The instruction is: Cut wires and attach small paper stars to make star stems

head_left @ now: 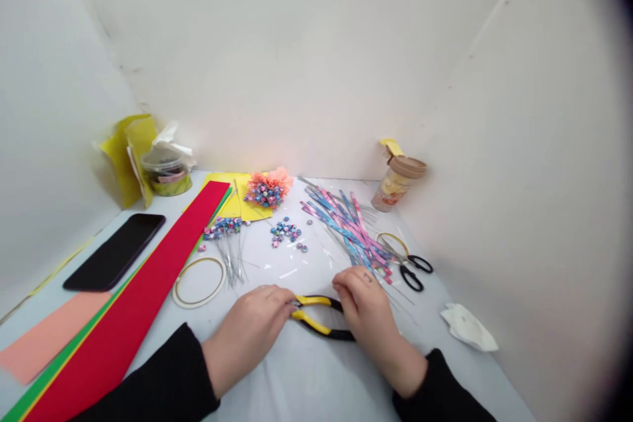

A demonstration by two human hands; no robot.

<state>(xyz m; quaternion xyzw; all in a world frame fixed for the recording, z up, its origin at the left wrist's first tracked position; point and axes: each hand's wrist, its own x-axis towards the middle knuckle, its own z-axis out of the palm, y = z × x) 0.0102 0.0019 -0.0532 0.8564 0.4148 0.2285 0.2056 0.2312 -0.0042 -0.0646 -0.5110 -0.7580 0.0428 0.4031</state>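
Observation:
Pliers with yellow and black handles [316, 326] lie on the table between my hands. My left hand [254, 326] is closed, its thumb and fingertips pinched together over the head of the pliers, whose jaws are hidden. Above the handle ends, my right hand [368, 310] also makes a pinch with curled fingers. Whatever either pinch holds is too small or too covered to make out. Beyond the hands lies a small group of blue and pink folded paper stars [285, 232]. Close to my right hand is a heap of patterned paper strips [349, 227] with thin wires.
On the left are red paper sheets [163, 277], a black phone [116, 252], a tape roll [179, 297] and stars on wires [225, 229]. An orange paper flower [271, 186] sits at the back. Scissors [413, 279], a brown-lidded cup [398, 183] and a tissue [467, 326] stand right.

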